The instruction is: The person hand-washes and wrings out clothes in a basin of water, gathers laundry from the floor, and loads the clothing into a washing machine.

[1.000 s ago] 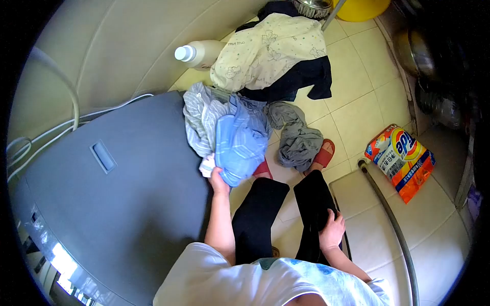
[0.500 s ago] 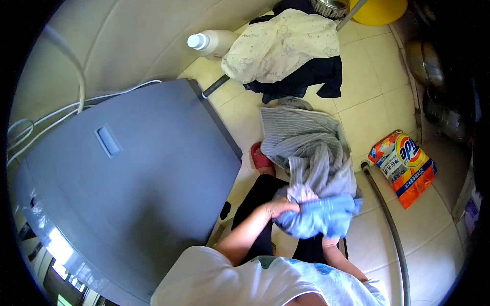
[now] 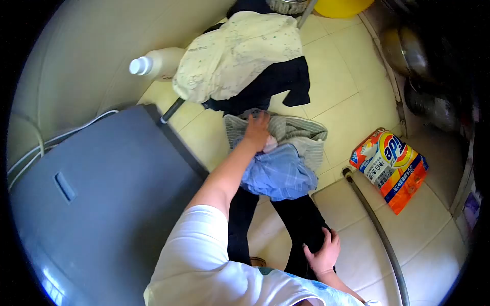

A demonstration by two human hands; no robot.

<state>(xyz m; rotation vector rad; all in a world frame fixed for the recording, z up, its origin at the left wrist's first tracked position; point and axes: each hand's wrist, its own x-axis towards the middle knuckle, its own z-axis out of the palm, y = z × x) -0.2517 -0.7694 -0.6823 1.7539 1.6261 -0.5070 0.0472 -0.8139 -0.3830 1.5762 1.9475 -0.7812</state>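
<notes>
My left hand (image 3: 256, 133) reaches forward onto the grey striped cloth (image 3: 301, 133), its fingers apart and lying on the fabric near the far edge. Beside that hand bunches a blue garment with thin pale lines (image 3: 283, 173), partly over the striped cloth and close to my knees. A small pale pink piece of fabric (image 3: 270, 144) shows between my wrist and the blue garment. On my right leg, in black trousers (image 3: 298, 224), rests my right hand (image 3: 324, 252), empty with its fingers spread.
Farther off lie a cream printed garment (image 3: 240, 56) and dark clothes (image 3: 280, 81) by a white-capped bottle (image 3: 163, 64). A grey appliance (image 3: 112, 188) stands at left. To the right are an orange Tide bag (image 3: 393, 168), a hose (image 3: 377, 224) and metal bowls (image 3: 408, 51).
The blue garment has moved forward and down onto the striped cloth, which is now bunched up. My left hand has reached forward; my right hand has left the blue garment for my leg.
</notes>
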